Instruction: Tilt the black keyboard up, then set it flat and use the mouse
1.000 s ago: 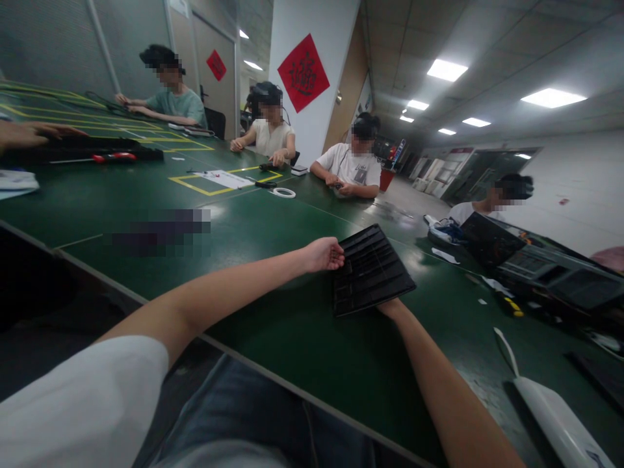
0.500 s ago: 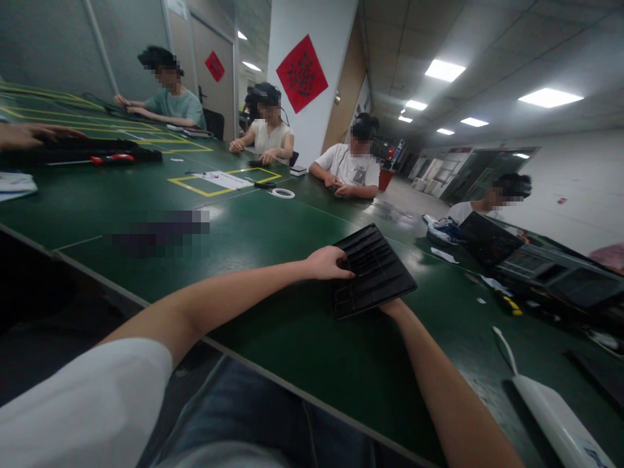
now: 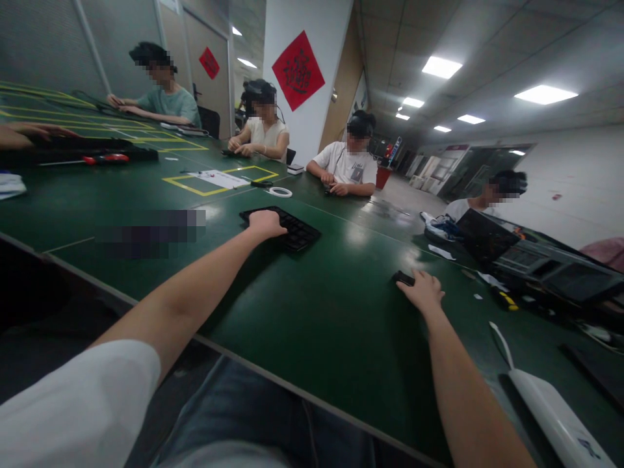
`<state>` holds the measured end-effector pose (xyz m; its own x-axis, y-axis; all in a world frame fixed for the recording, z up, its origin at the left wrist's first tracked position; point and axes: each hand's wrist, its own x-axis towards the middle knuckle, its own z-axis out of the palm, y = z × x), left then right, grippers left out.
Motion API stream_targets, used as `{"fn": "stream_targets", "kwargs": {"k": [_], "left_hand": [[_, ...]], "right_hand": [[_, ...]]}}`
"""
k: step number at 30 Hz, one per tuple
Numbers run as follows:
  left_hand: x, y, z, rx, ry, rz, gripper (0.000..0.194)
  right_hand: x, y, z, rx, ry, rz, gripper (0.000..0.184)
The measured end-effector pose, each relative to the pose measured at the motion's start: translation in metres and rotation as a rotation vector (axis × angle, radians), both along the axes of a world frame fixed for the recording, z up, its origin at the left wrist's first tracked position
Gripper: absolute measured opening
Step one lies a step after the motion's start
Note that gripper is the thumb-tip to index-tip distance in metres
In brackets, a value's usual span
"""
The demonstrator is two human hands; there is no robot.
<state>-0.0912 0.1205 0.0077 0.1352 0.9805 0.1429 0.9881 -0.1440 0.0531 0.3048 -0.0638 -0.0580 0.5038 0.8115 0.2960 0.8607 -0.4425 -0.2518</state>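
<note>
Right hand (image 3: 425, 290) and left hand (image 3: 267, 224), well apart

Right thumb touches a small black block (image 3: 403, 279); grip unclear. Farther off, the left hand covers a black tray (image 3: 305, 236) at the green table (image 3: 312, 338), fingers hidden, grip unclear. Light, level pressure should suit the tray.

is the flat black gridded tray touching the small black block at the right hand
Apart: the head view shows green tabletop between the tray, under the left hand, and the block at the right hand.
</note>
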Motion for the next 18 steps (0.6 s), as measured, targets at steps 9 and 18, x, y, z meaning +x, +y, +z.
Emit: {"fn": "stream_targets", "kwargs": {"k": [9,18], "left_hand": [[0.051,-0.035,-0.015,0.004,-0.116,-0.216,0.05],[0.104,-0.101,-0.036,-0.002,-0.512,-0.752,0.043]], "right_hand": [[-0.03,0.016,-0.008,0.112,0.163,0.381,0.041],[-0.098,0.02,-0.009,0.297,0.724,0.756,0.049]]}}
